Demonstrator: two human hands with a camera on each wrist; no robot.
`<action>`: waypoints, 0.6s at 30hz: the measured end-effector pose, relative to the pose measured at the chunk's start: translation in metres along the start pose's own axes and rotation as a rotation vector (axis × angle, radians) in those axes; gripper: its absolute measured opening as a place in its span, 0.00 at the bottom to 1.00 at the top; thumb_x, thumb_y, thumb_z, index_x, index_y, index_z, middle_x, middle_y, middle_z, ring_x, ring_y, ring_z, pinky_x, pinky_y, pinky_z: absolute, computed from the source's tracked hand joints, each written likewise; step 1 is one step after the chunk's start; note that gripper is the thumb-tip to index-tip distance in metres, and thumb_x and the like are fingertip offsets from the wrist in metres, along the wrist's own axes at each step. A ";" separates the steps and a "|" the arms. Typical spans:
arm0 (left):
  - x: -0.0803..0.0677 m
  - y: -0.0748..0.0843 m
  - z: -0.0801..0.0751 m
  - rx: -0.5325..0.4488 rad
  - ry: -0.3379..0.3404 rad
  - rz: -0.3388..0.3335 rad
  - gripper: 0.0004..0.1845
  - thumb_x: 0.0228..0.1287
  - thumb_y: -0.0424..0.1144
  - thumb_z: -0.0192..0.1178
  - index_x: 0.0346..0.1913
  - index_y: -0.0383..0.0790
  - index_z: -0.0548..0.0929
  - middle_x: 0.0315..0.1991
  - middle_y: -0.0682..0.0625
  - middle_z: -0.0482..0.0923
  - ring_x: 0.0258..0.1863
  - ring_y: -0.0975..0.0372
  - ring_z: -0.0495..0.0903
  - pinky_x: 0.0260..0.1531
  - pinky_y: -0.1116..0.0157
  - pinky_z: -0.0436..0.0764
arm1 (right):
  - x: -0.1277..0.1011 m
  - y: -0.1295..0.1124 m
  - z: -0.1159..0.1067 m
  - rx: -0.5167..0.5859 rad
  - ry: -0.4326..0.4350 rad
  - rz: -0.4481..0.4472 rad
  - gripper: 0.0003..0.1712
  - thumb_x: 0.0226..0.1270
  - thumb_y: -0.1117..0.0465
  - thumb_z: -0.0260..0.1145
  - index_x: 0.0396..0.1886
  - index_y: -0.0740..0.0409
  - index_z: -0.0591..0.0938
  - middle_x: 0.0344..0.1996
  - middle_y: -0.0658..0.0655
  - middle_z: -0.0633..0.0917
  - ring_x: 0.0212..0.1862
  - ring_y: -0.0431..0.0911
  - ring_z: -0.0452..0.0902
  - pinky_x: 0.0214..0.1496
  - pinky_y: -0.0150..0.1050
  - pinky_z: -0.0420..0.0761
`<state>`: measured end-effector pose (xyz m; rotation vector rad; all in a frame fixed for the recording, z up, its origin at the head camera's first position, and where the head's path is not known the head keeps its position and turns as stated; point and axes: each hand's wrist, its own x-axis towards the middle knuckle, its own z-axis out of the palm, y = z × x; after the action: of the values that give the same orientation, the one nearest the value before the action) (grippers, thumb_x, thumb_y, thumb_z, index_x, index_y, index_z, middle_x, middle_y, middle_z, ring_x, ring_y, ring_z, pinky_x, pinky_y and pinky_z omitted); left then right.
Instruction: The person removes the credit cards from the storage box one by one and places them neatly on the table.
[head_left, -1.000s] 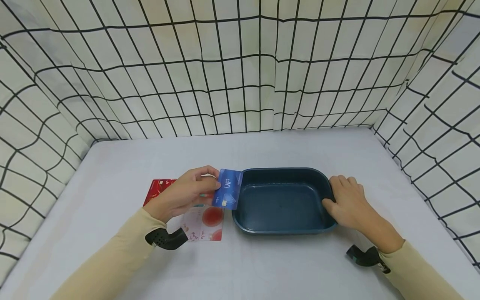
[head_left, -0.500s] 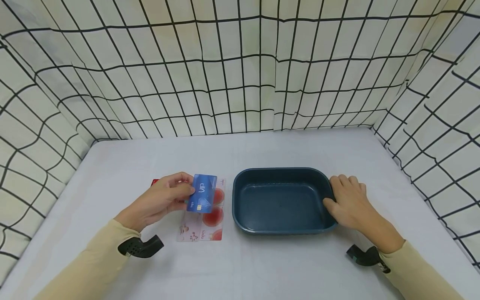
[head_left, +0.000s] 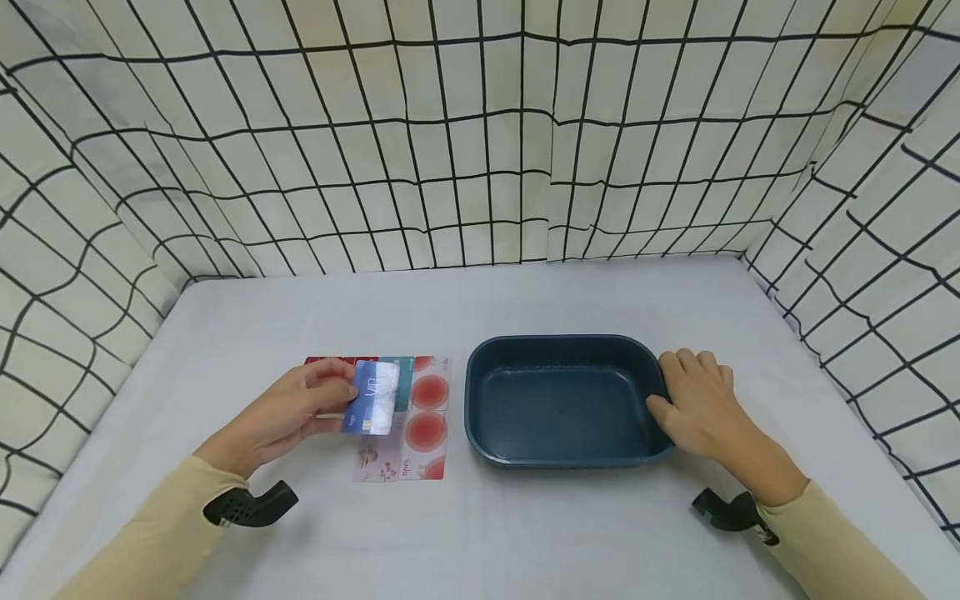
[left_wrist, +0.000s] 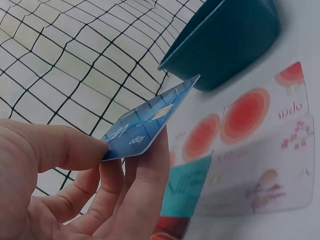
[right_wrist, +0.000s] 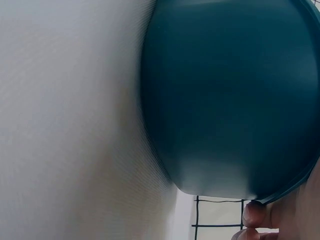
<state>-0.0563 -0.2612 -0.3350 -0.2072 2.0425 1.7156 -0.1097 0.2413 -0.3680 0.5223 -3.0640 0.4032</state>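
Observation:
My left hand (head_left: pixel 285 410) pinches a blue VIP card (head_left: pixel 372 398) between thumb and fingers, raised above other cards. Beneath it a teal card (head_left: pixel 405 383) and a red card (head_left: pixel 318 360) are partly covered. Pale cards with red circles (head_left: pixel 425 432) lie to the right and front of these. In the left wrist view the thumb presses the edge of the blue card (left_wrist: pixel 145 125), which is tilted. My right hand (head_left: pixel 697 407) grips the right rim of a dark blue rectangular tray (head_left: pixel 566 412), which has nothing in it.
A white cloth (head_left: pixel 480 533) covers the table. Black grid-patterned walls (head_left: pixel 480 142) enclose its back and sides. Black wrist cameras sit on the left wrist (head_left: pixel 251 506) and the right wrist (head_left: pixel 727 510).
The left hand has carried the blue card leftward, from beside the tray's left rim to above the other cards, uncovering the pale and teal ones. The right hand and tray have stayed in place.

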 end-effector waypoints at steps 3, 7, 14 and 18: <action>-0.001 -0.007 -0.005 0.004 0.010 -0.015 0.12 0.76 0.41 0.58 0.55 0.43 0.72 0.59 0.46 0.67 0.54 0.56 0.76 0.51 0.64 0.87 | 0.000 0.000 0.001 0.001 -0.005 0.001 0.11 0.66 0.57 0.56 0.39 0.61 0.73 0.34 0.58 0.73 0.39 0.54 0.60 0.40 0.47 0.55; -0.001 -0.016 -0.009 0.019 0.029 -0.040 0.13 0.77 0.42 0.58 0.57 0.43 0.71 0.62 0.44 0.65 0.55 0.55 0.76 0.51 0.65 0.86 | 0.001 0.000 0.001 -0.003 -0.007 0.003 0.10 0.66 0.57 0.56 0.39 0.60 0.73 0.34 0.58 0.72 0.39 0.54 0.60 0.40 0.47 0.55; -0.003 -0.027 -0.015 0.043 0.030 -0.060 0.17 0.77 0.43 0.58 0.61 0.41 0.70 0.62 0.43 0.65 0.54 0.55 0.77 0.51 0.65 0.87 | 0.001 0.000 0.000 -0.013 -0.014 0.004 0.11 0.65 0.57 0.56 0.40 0.60 0.73 0.35 0.58 0.73 0.39 0.55 0.61 0.40 0.48 0.55; -0.005 -0.034 -0.020 0.043 0.026 -0.080 0.17 0.77 0.44 0.58 0.61 0.43 0.70 0.61 0.44 0.67 0.54 0.56 0.78 0.51 0.65 0.87 | 0.000 0.001 -0.001 -0.012 -0.019 0.001 0.10 0.66 0.57 0.55 0.39 0.60 0.72 0.34 0.58 0.72 0.39 0.55 0.60 0.40 0.47 0.54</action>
<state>-0.0429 -0.2888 -0.3609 -0.2944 2.0590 1.6269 -0.1103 0.2419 -0.3675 0.5268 -3.0831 0.3824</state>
